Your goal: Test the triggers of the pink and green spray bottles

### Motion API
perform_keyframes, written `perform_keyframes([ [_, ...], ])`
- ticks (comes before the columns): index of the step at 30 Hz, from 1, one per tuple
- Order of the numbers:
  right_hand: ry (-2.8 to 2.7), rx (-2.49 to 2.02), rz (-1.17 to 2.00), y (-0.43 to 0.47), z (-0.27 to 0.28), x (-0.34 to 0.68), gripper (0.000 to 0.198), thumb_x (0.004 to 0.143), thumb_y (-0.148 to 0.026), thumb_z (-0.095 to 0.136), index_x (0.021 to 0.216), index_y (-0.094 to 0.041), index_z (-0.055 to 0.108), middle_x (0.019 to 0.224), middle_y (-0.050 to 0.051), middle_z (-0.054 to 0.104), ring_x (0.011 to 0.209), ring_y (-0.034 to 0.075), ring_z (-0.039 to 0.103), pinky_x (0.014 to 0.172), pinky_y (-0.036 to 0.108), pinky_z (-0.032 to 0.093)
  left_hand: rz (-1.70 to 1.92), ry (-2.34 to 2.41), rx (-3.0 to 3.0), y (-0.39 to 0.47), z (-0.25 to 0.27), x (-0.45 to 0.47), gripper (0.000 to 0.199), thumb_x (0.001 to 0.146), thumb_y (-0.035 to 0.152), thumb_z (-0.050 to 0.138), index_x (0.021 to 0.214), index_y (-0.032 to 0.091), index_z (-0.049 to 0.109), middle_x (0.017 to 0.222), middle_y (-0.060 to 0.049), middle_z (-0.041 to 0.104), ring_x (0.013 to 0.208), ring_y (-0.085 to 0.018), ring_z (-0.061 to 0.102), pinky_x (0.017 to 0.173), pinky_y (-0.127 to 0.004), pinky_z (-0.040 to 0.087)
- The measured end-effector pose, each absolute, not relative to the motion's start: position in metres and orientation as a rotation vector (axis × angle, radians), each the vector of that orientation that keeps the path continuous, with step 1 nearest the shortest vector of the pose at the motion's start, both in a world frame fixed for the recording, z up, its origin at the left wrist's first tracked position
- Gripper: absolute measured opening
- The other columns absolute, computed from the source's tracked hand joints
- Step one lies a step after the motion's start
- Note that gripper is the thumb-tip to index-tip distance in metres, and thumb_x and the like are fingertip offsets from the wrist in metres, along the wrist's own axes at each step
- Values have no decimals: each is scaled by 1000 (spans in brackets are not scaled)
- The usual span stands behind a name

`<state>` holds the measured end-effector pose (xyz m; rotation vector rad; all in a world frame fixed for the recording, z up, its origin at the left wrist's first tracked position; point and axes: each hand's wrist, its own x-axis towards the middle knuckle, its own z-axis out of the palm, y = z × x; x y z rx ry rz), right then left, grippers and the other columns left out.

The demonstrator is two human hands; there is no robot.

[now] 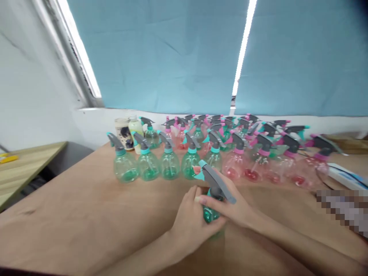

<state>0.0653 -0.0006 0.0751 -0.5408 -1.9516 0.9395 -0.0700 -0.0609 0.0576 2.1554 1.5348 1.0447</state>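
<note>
Between my two hands is a green spray bottle [211, 214] with a grey and turquoise trigger head, standing slightly tilted above the near part of the table. My left hand [191, 216] wraps around the bottle's body from the left. Around its neck, just under the trigger head, my right hand [234, 203] closes from the right. Much of the bottle's body is hidden behind my fingers. Just beyond it stands a front row of spray bottles, green ones [148, 167] on the left and pink ones [234, 165] on the right.
More spray bottles crowd the wooden table [94, 207] towards the wall. A printed cup [124, 132] and a pale bottle [135, 128] stand at the back left. To the right lies a white box [347, 177] with a dark cable. Another table [34, 165] is at far left.
</note>
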Motion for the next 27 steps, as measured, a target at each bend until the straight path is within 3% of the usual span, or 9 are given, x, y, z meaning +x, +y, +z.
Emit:
perform_keyframes([
  [4,-1832,-628,949,7,81,96,28,86,-41,63,110,-29,56,103,2,67,82,18,66,69,30,56,1087,1367,2224,-36,51,-36,43,80,39,69,114,20,50,116,-12,58,109,-33,55,90,-51,47],
  [10,-1768,-705,942,22,79,115,23,87,-39,61,107,-27,58,97,1,67,86,18,66,80,34,53,1128,1212,2345,-12,28,-22,71,87,63,54,137,18,33,126,-19,51,115,-37,51,92,-57,45],
  [15,-1836,-693,918,36,77,119,18,86,-34,61,101,-24,58,81,-2,61,69,13,57,64,28,46,963,1156,2450,-6,13,-43,84,85,70,54,144,20,22,134,-19,47,122,-37,48,98,-56,42],
  [19,-1875,-633,895,48,84,122,8,87,-30,58,87,-22,55,70,-5,54,58,10,48,57,25,41,761,1262,2489,-2,8,-65,74,88,59,59,145,25,24,134,-14,50,119,-33,52,96,-50,45],
  [22,-1881,-591,887,56,87,125,9,89,-31,55,85,-23,54,71,-4,55,60,10,49,57,25,41,692,1354,2519,0,6,-71,67,92,50,57,145,24,27,135,-13,52,121,-32,52,97,-50,46],
  [27,-1880,-636,859,64,83,132,28,92,-42,50,71,-25,44,62,-4,42,55,12,40,52,27,35,631,1409,2636,1,0,-68,56,95,46,51,142,20,35,139,-14,51,126,-33,49,101,-53,44],
])
